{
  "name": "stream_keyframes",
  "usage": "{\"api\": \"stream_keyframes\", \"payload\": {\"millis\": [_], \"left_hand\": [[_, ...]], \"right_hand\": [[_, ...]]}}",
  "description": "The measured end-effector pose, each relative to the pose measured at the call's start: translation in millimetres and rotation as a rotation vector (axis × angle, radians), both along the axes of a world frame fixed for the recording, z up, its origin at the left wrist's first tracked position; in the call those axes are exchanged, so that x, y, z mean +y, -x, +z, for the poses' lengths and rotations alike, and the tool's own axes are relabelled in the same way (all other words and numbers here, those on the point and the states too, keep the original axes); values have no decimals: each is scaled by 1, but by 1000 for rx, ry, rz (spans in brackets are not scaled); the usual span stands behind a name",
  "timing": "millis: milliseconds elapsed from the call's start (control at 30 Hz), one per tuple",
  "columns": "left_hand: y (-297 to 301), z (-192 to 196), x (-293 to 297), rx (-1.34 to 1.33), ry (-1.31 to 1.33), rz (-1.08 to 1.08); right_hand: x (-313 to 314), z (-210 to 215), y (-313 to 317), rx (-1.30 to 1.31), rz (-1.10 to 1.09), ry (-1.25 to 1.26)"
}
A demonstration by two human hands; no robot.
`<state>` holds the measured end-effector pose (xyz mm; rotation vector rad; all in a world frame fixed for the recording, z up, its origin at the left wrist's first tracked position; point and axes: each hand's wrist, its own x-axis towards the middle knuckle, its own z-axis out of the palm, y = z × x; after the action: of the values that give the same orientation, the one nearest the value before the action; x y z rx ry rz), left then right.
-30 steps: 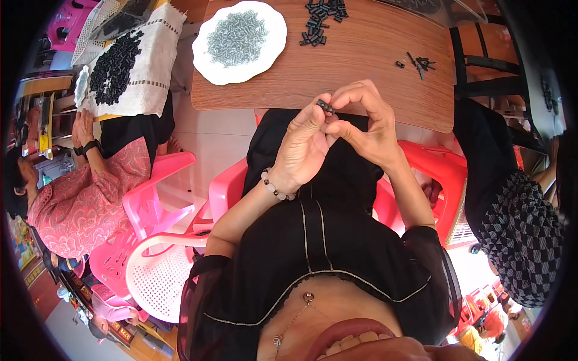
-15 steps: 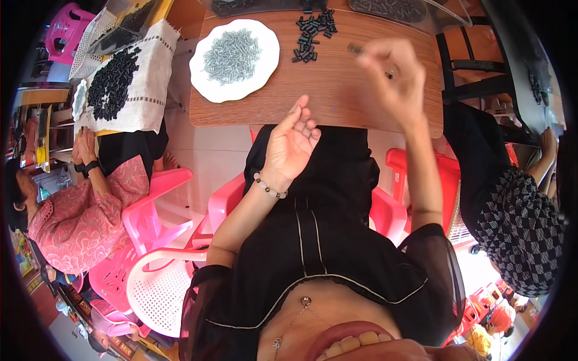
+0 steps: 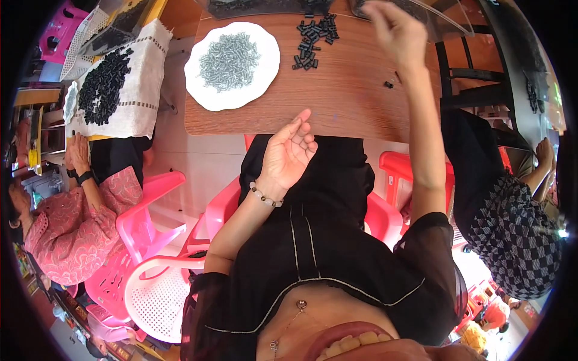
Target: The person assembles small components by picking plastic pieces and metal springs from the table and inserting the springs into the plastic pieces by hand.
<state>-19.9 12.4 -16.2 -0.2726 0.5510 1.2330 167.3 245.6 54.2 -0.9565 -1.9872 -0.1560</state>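
Observation:
My left hand [image 3: 289, 150] hovers palm up just off the table's front edge, its fingers loosely curled and apart, nothing visible in them. At the back right, my right hand [image 3: 400, 36] reaches to the near side of a clear plastic bin [image 3: 442, 15] of dark pieces. Its fingertips are drawn together; whether a piece is between them is hidden. Left of that hand lies a loose pile of small black cylindrical parts [image 3: 313, 36]. A white scalloped plate [image 3: 201, 93] holds many small clear cylinders [image 3: 232, 60]. A few dark bits [image 3: 389, 84] lie beside my right forearm.
The wooden table [image 3: 337, 90] carries another clear bin [image 3: 253, 7] at its back edge. On the left, a cloth-covered table [image 3: 141, 81] bears black parts [image 3: 105, 87], with a person in pink beside it. Another person in a checked top sits on the right. Pink chairs [image 3: 150, 204] stand around.
My right hand has moved away from me toward the bin at the back right; the dark piece seen at its fingertips no longer shows. My left hand stays nearly still.

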Motion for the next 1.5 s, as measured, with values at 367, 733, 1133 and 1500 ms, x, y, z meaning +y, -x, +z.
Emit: {"api": "stream_keyframes", "payload": {"millis": [367,733,1133,1500], "left_hand": [[-1,3,4,26,31,-60],[0,3,4,0,25,-79],[1,23,5,251,-129,-106],[-4,36,5,535,-273,-52]], "right_hand": [[-6,-61,47,-291,3,200],[-9,-61,47,-293,-31,293],[-86,-11,28,709,589,1420],[-141,-31,26,903,717,1694]]}}
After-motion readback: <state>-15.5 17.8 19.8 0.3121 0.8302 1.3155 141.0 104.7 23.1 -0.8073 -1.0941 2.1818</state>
